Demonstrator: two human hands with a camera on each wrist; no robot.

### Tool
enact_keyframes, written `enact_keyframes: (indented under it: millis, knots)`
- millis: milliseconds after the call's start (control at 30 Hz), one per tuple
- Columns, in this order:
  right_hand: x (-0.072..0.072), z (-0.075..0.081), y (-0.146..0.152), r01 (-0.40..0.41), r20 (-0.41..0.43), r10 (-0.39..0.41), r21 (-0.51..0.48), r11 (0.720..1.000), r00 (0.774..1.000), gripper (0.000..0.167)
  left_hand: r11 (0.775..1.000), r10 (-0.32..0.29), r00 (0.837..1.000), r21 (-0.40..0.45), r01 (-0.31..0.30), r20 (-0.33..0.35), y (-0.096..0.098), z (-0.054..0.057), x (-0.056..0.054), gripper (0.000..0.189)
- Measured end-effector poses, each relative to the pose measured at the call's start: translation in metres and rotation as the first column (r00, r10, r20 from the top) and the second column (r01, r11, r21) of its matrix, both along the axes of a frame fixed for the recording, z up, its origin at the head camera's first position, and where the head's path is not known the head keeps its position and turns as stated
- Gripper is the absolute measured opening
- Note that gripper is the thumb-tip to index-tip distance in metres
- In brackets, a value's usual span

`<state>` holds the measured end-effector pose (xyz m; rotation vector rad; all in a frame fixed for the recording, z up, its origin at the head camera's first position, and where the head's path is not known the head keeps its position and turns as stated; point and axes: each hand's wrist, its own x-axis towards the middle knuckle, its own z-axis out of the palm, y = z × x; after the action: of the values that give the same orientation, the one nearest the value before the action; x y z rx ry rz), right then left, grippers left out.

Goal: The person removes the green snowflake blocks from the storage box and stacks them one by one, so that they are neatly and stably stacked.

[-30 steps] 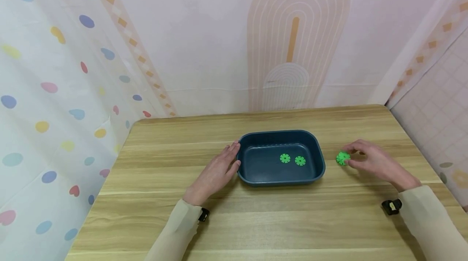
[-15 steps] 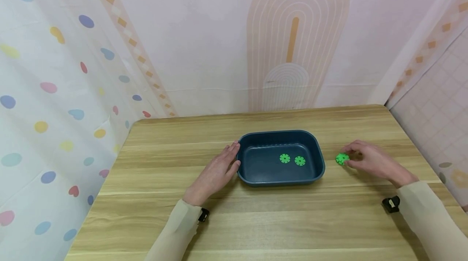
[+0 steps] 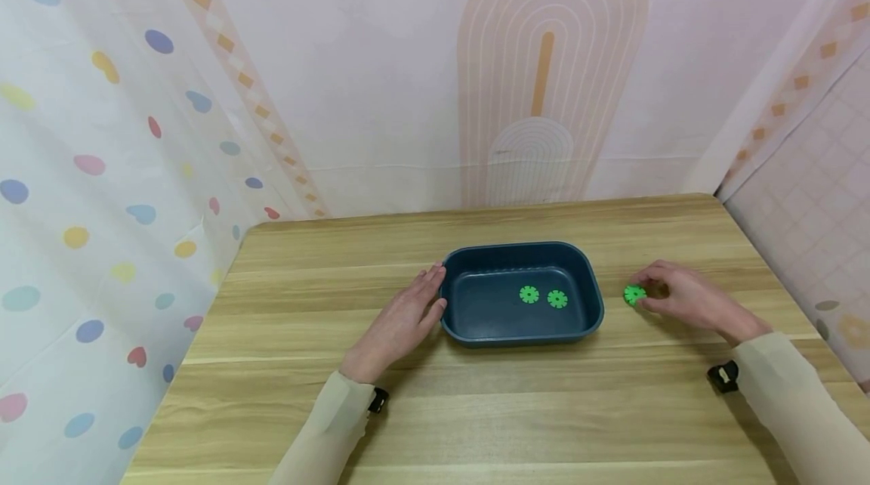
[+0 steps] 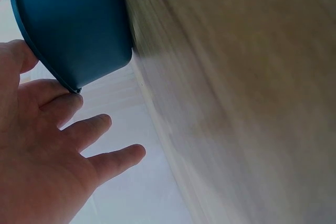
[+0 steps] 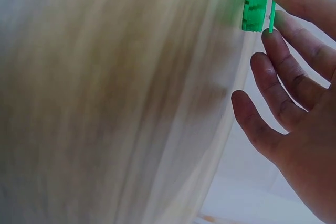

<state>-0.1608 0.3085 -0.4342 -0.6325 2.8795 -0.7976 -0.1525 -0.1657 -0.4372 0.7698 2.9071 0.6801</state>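
My left hand (image 3: 397,326) rests its fairly straight fingers and thumb against the left end of a dark blue rectangular tub (image 3: 482,311). The left wrist view shows those fingertips at the tub's rim. Two flat green notched discs (image 3: 529,295) lie apart on the tub floor. Right of the tub, my right hand (image 3: 693,302) pinches one green notched disc (image 5: 272,17) between thumb and fingertips. In the right wrist view, a thin gap separates this disc from a short stack of similar green discs (image 5: 255,6) standing on the table.
The wood-grain table (image 3: 435,424) extends around the tub on every side. A patterned curtain (image 3: 381,92) hangs behind the table's back edge, with a dotted one (image 3: 88,243) along the left. Each wrist wears a black band (image 3: 723,377).
My right hand has shifted slightly left over the green discs, with the pinched disc between its fingertips. My left hand and the tub have stayed in place.
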Motion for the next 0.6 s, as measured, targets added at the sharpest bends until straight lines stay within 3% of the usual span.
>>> enact_keyframes:
  millis: [600]
  knots:
    - [-0.0008, -0.0036, 0.0003, 0.011, 0.002, -0.011, -0.002, 1.0, 1.0, 0.025, 1.0, -0.001, 1.0, 0.009, 0.001, -0.004, 0.0002, -0.0001, -0.0001, 0.058]
